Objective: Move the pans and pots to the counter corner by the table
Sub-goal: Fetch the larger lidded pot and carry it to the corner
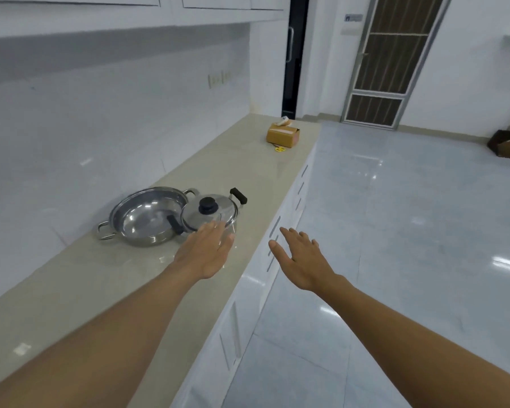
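A wide steel pan [147,216] with two loop handles sits on the beige counter [224,172]. Touching its right side stands a steel pot with a lid [209,214], a black knob and black side handles. My left hand [206,251] hovers flat, fingers apart, just in front of the pot, its fingertips near the lid's rim. Off the counter's edge, over the white drawers, my right hand [299,257] is spread and holds nothing.
A small cardboard box [282,134] and yellow scissors [279,149] lie at the counter's far end. White drawer fronts [248,304] run below the counter edge. A glossy tiled floor [409,231] lies to the right, with a screened door [392,60] beyond.
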`<state>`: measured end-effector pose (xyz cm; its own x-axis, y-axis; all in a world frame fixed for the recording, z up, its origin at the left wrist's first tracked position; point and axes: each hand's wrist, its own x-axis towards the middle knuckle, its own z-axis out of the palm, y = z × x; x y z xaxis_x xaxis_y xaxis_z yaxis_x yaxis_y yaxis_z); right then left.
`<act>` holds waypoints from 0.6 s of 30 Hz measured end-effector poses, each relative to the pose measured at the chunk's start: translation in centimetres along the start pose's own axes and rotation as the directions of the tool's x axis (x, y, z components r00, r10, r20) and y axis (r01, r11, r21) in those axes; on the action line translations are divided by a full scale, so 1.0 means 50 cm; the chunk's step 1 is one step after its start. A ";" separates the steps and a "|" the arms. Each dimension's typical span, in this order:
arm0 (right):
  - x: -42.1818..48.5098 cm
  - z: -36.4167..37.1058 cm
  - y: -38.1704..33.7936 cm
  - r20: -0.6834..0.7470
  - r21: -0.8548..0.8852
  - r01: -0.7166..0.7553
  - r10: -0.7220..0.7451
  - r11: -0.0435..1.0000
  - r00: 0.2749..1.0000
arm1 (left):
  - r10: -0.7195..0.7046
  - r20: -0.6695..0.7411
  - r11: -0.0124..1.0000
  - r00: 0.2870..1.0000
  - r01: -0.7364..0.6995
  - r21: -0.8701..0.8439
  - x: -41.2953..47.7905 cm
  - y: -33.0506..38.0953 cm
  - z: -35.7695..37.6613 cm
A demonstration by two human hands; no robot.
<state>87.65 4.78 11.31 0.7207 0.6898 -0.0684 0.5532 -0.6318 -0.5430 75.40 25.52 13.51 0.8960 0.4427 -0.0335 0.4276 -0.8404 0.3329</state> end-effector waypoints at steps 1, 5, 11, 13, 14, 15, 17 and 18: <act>0.030 -0.006 0.012 0.017 -0.010 0.012 -0.012 1.000 1.000 | -0.032 -0.013 0.999 0.999 0.032 -0.008 0.017 -0.001 0.002; 0.137 -0.008 0.041 0.071 -0.007 0.076 -0.075 0.997 0.995 | -0.136 -0.099 0.990 0.986 0.131 -0.047 0.074 -0.017 0.014; 0.297 0.031 0.043 0.141 -0.002 0.154 -0.153 0.988 0.978 | -0.265 -0.108 0.963 0.958 0.258 -0.079 0.173 -0.092 0.040; 0.353 0.051 0.039 0.150 -0.001 0.168 -0.166 0.986 0.975 | -0.287 -0.126 0.957 0.949 0.278 -0.087 0.212 -0.123 0.049; 0.380 0.061 0.036 0.157 0.001 0.168 -0.166 0.986 0.974 | -0.305 -0.139 0.951 0.942 0.293 -0.098 0.232 -0.137 0.053; 0.407 0.073 0.033 0.161 0.001 0.171 -0.169 0.985 0.972 | -0.331 -0.152 0.942 0.931 0.316 -0.110 0.250 -0.151 0.058; 0.460 0.101 0.024 0.175 -0.002 0.186 -0.182 0.983 0.967 | -0.402 -0.162 0.914 0.901 0.385 -0.127 0.281 -0.179 0.070; 0.484 0.113 0.018 0.180 0.001 0.185 -0.182 0.983 0.967 | -0.434 -0.158 0.900 0.887 0.418 -0.124 0.294 -0.193 0.077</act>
<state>103.22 22.91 4.44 0.5204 0.8458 -0.1180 0.6765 -0.4926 -0.5475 84.90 38.92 6.17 0.5908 0.8064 -0.0253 0.7444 -0.5327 0.4026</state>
